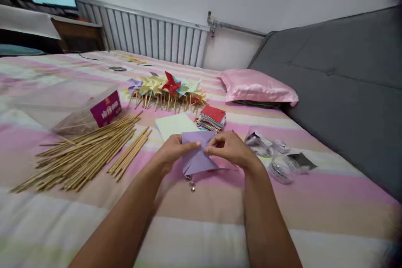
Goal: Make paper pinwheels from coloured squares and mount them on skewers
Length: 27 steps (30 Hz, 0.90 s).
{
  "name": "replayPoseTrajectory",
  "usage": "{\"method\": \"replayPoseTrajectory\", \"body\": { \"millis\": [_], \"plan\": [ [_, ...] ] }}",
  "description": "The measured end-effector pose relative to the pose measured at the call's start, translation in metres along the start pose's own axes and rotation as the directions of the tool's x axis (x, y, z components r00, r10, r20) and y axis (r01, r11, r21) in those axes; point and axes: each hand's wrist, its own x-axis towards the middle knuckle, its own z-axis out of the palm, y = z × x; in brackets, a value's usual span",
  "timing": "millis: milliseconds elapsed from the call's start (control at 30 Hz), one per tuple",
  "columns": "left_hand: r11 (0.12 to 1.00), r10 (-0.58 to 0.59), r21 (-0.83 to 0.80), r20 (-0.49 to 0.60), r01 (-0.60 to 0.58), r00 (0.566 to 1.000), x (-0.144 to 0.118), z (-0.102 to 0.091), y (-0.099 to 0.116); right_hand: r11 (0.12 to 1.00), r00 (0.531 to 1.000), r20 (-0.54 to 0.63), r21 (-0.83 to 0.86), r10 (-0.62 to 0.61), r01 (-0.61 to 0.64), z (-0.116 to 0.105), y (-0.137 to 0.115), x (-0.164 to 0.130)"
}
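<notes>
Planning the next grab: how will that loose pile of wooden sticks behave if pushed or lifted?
The wooden sticks look thin and round, so they would probably roll and scatter over the striped bed cover. They lie loose and unbundled, so a pinch likely lifts only a few. Probably light and stiff.

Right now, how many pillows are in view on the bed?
1. A pink satin pillow lies at the far right of the striped bed, against the grey headboard, beyond the hands. Others may lie outside the frame.

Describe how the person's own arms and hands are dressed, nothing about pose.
Both forearms are bare to the bottom edge of the picture: no sleeves in view. The left hand and right hand wear no gloves; no watch, bracelet or ring shows.
</notes>
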Motion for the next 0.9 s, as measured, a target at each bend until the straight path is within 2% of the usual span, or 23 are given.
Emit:
{"method": "replayPoseTrajectory", "body": {
  "millis": [233,667,800,900],
  "plan": [
    [0.998,-0.055,0.013,-0.035,0.055,0.998,-0.0003,0.0,0.0006,1.0,1.0,-0.018,-0.015,0.024,-0.025,-0.0016,0.0008,-0.001],
    [1.0,-0.01,0.016,-0.038,0.01,0.999,0.0018,-0.0005,-0.0047,0.995,0.998,-0.028,-0.087,0.049,-0.051,-0.0016,-0.004,-0.0011],
    [1.0,-0.014,0.003,-0.107,0.014,0.994,0.0021,0.0048,-0.0041,0.994,0.997,-0.053,-0.081,0.063,-0.067,-0.0002,-0.0025,-0.0011],
    [1.0,0.019,-0.021,-0.18,-0.023,0.984,0.0021,0.0078,-0.003,0.997,0.991,-0.114,0.011,0.073,-0.072,0.0021,-0.0017,-0.0007]
  ]
}}
